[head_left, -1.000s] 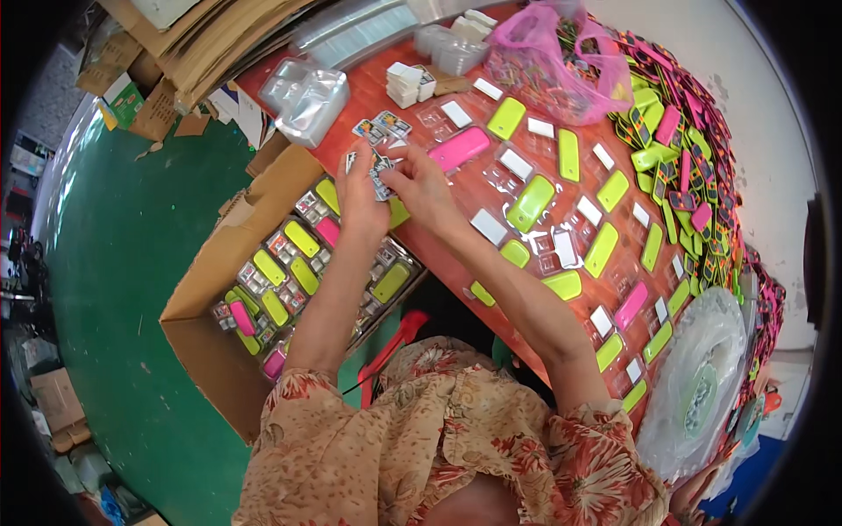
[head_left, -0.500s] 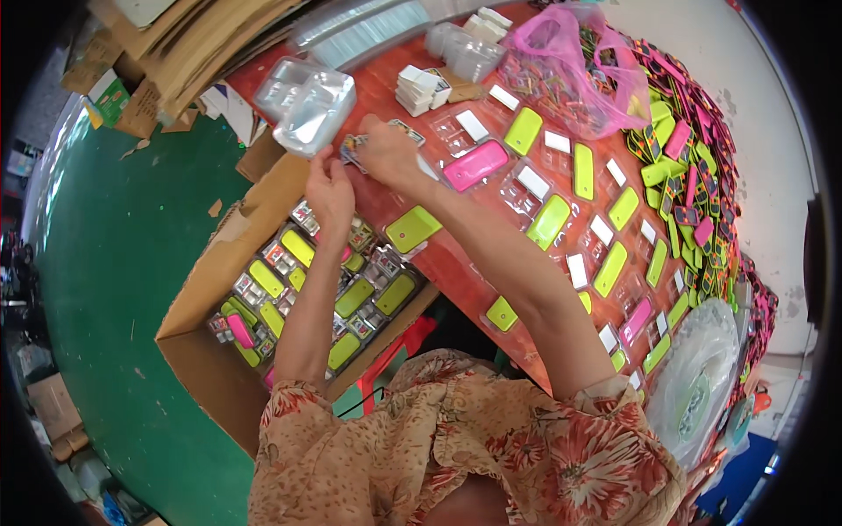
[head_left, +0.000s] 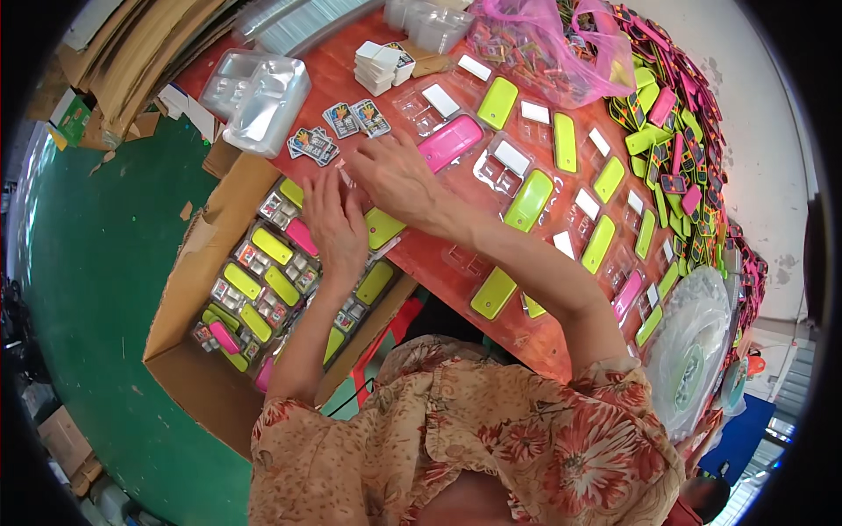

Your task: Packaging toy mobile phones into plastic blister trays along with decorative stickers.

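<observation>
My left hand (head_left: 338, 223) is bent at the table's near left edge, its fingertips close to my right hand's. My right hand (head_left: 396, 180) has its fingers curled down and together. Something small and pale shows between the two sets of fingertips, too hidden to name. Partly under the hands lies a lime-green toy phone (head_left: 382, 228) in a clear blister tray. Just beyond my fingers are small piles of printed cards (head_left: 313, 145), two more card piles (head_left: 355, 118) close by. Rows of trays with lime or pink phones (head_left: 452, 143) and white cards (head_left: 440, 100) cover the red table.
An open cardboard box (head_left: 180, 302) of packed toy phones stands left of the table. Stacked clear trays (head_left: 267, 105), a white card stack (head_left: 379, 67) and a pink plastic bag (head_left: 561, 57) lie farther off. Loose phones (head_left: 658, 136) heap up at right.
Both hands have come nearer, away from the cards. The cards my right hand was at now lie uncovered in small piles on the table. The view has shifted slightly.
</observation>
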### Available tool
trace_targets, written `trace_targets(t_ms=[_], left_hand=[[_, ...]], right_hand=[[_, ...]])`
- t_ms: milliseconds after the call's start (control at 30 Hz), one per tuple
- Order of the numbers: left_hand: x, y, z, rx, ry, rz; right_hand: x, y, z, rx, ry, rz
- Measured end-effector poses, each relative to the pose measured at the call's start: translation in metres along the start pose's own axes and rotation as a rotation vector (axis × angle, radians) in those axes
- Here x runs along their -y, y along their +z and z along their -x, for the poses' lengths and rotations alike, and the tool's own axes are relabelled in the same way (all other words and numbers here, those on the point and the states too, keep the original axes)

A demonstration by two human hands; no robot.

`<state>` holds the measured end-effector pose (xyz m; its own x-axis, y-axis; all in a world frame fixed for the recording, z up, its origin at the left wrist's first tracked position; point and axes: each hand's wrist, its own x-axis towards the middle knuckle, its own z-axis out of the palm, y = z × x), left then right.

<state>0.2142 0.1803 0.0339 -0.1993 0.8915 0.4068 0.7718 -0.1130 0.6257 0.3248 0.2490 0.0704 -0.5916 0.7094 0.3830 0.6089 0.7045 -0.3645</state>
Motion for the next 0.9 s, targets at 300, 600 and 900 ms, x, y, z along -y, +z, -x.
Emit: trace_targets(t_ms=[300,600,900], left_hand=[[-0.035,0.002,0.037,0.220,-0.060,-0.038],[-0.052,0.006,0.040,0.200,-0.062,-0.050],[-0.054,-0.002,0.044,0.142,-0.067,-0.050]], right_hand=[[-0.019,-0.028,0.035,0.142,-0.158,-0.069],[-0.102,-0.029,0.012,-0.160,0.109,0.377],[-0.095,-0.048,0.015,-0.058,0.100,0.102]])
